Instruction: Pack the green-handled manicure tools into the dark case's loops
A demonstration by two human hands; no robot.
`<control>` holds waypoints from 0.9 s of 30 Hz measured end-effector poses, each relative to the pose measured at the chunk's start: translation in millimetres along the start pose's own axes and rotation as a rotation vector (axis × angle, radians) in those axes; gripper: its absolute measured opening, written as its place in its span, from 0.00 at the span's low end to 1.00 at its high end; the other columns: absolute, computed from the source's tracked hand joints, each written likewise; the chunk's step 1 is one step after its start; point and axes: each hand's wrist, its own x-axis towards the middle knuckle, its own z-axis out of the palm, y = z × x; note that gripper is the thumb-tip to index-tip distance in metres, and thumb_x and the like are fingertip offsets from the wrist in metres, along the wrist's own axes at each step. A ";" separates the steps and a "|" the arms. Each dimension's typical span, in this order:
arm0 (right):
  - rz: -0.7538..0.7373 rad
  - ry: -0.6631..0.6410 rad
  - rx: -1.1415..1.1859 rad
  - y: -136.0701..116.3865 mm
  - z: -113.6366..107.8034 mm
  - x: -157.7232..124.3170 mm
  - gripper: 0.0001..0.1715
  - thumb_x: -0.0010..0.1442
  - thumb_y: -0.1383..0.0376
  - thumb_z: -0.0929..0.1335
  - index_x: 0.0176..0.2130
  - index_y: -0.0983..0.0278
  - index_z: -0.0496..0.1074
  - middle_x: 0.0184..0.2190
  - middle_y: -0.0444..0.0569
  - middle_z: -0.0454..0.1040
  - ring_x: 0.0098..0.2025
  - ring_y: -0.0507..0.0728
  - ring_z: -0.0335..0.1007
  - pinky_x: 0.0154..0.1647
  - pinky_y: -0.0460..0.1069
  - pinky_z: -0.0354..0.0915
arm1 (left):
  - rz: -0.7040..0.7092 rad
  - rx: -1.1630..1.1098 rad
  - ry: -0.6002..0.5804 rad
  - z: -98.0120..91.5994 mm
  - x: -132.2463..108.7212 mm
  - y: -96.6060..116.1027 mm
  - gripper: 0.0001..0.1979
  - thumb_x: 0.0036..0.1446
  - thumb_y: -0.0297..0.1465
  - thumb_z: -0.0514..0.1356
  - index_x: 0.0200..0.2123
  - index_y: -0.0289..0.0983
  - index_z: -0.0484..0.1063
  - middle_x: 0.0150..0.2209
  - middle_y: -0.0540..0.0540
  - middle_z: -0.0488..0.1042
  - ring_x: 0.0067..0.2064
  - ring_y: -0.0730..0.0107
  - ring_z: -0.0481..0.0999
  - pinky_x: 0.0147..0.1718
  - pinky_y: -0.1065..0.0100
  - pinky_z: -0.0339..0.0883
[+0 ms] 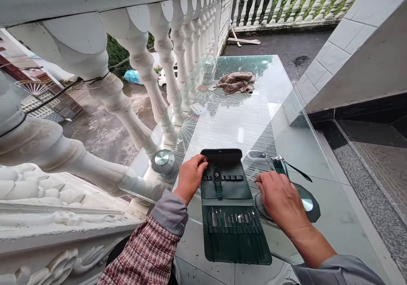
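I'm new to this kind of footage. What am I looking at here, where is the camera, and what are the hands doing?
There is no machine here. The single picture comes from a camera worn on a person's head, looking forward and down, so the two arms entering from below are that person's own. In front is a glass table beside a white balustrade. On the glass lies an unfolded dark green tool case, with small metal tools slotted in its lower pocket. The left hand has its fingers on the case's upper left edge; whether it grips is unclear. The right hand lies palm down right of the case, holding nothing visible. Loose tools lie just beyond it, and a brown cloth lies at the far end.
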 end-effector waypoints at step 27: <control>-0.019 -0.002 -0.001 -6.3 -0.8 -0.2 0.08 0.63 0.67 0.61 0.33 0.63 0.68 0.31 0.50 0.68 0.35 0.59 0.59 0.32 0.52 0.52 | -0.068 0.117 -0.028 -3.4 8.0 0.7 0.05 0.57 0.25 0.56 0.31 0.39 0.72 0.34 0.51 0.74 0.36 0.70 0.72 0.34 0.71 0.61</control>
